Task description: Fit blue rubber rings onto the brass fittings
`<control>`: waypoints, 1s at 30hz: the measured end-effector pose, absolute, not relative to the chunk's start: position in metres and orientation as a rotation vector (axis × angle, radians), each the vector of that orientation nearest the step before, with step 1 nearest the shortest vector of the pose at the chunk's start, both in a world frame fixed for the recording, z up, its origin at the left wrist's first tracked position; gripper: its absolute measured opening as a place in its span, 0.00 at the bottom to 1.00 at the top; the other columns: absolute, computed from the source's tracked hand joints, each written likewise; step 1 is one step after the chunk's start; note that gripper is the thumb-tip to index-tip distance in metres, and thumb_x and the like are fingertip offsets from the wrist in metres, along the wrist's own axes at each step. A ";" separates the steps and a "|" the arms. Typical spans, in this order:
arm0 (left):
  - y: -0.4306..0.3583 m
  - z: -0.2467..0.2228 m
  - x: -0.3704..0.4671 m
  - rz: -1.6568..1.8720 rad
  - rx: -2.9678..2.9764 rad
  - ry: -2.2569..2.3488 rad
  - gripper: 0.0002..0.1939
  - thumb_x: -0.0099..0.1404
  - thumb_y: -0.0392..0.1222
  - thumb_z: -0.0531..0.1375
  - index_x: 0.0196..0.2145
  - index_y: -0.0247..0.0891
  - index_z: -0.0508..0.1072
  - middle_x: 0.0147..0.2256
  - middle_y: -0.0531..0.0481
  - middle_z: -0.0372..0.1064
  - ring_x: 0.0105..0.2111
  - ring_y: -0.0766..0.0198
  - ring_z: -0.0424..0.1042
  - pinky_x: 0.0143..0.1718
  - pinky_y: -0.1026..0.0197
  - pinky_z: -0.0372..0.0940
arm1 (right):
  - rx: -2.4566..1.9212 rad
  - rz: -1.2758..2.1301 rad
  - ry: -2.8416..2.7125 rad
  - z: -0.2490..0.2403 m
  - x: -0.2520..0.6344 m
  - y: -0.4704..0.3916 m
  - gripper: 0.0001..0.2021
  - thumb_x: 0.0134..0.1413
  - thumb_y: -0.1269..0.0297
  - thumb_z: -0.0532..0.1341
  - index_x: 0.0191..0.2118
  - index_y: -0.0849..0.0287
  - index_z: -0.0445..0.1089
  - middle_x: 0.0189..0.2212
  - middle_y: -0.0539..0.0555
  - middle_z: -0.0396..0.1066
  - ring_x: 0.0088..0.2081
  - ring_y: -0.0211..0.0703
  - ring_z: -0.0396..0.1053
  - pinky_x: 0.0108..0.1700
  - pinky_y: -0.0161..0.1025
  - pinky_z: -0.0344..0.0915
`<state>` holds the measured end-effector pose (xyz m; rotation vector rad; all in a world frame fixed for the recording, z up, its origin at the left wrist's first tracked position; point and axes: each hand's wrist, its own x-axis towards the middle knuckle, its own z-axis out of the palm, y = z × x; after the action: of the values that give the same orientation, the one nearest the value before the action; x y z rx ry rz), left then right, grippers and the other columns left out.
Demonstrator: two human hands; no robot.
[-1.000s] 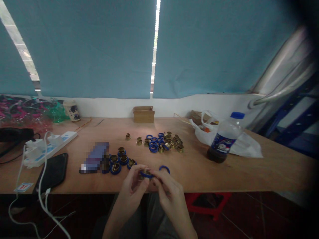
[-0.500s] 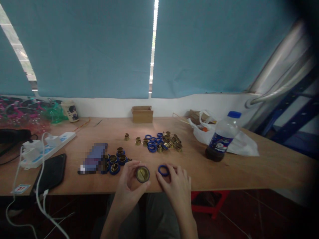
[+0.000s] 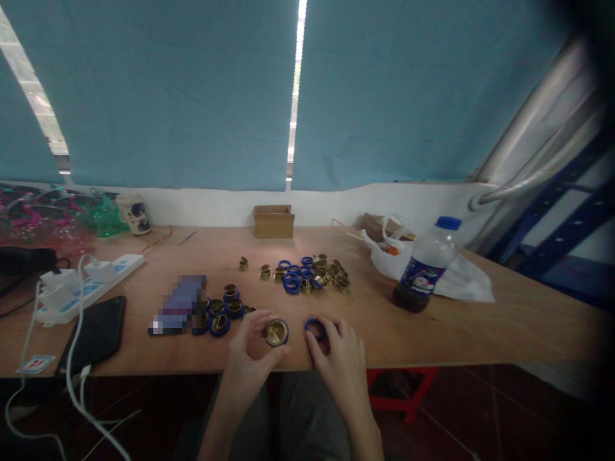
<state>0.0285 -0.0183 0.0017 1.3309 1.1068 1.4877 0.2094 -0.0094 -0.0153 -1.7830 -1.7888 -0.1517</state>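
Observation:
Near the table's front edge, my left hand [image 3: 254, 346] grips a round brass-coloured fitting [image 3: 277, 333] with a dark blue rim, thumb below and fingers above. Its open face is turned toward me. Beside it, my right hand [image 3: 339, 349] pinches a blue ring [image 3: 314, 320] between thumb and fingers. The two pieces are apart. Left of my left hand sits a group of brass fittings with blue rings [image 3: 220, 324]. Farther back lie loose blue rings [image 3: 291, 283] and a pile of brass fittings [image 3: 331, 272].
A phone [image 3: 180, 304] lies left of the fittings, with a black tablet-like device [image 3: 98, 330] and a power strip [image 3: 122, 272] beyond. A small cardboard box [image 3: 273, 224] stands at the back. On the right are a cola bottle [image 3: 423, 272] and a white plastic bag [image 3: 466, 278].
The brass fitting in my left hand has tilted slightly, showing more of its inside. My right hand and the blue ring have shifted very little. The view has moved slightly.

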 end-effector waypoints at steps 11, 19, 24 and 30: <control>-0.015 -0.012 0.033 1.517 1.284 1.136 0.24 0.53 0.31 0.66 0.47 0.40 0.66 0.46 0.44 0.74 0.48 0.57 0.75 0.51 0.54 0.69 | -1.765 0.074 -1.824 -0.006 0.217 -0.005 0.18 0.58 0.61 0.60 0.52 0.61 0.68 0.46 0.60 0.73 0.47 0.55 0.70 0.47 0.48 0.65; -0.012 -0.016 0.033 1.502 1.291 1.166 0.21 0.54 0.32 0.66 0.46 0.39 0.68 0.46 0.42 0.75 0.48 0.55 0.75 0.50 0.54 0.70 | -1.804 0.148 -1.919 0.051 0.252 0.066 0.12 0.62 0.66 0.57 0.49 0.61 0.69 0.45 0.59 0.74 0.41 0.46 0.73 0.45 0.41 0.67; -0.011 -0.016 0.033 1.480 1.306 1.166 0.21 0.55 0.32 0.66 0.46 0.39 0.68 0.46 0.43 0.75 0.48 0.56 0.75 0.50 0.54 0.70 | -1.863 0.252 -2.181 0.081 0.250 0.148 0.11 0.64 0.61 0.59 0.49 0.60 0.70 0.47 0.56 0.72 0.44 0.45 0.72 0.46 0.48 0.71; -0.011 -0.016 0.033 1.460 1.302 1.178 0.20 0.56 0.32 0.65 0.46 0.40 0.68 0.47 0.43 0.75 0.49 0.56 0.74 0.50 0.54 0.69 | -1.988 0.386 -2.401 0.069 0.241 0.196 0.14 0.63 0.61 0.60 0.52 0.60 0.69 0.50 0.57 0.70 0.46 0.48 0.72 0.46 0.48 0.71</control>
<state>0.0325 -0.0105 -0.0161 1.3023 1.1778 1.4599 0.2406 0.1963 0.0693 -1.9876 -2.4013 0.3857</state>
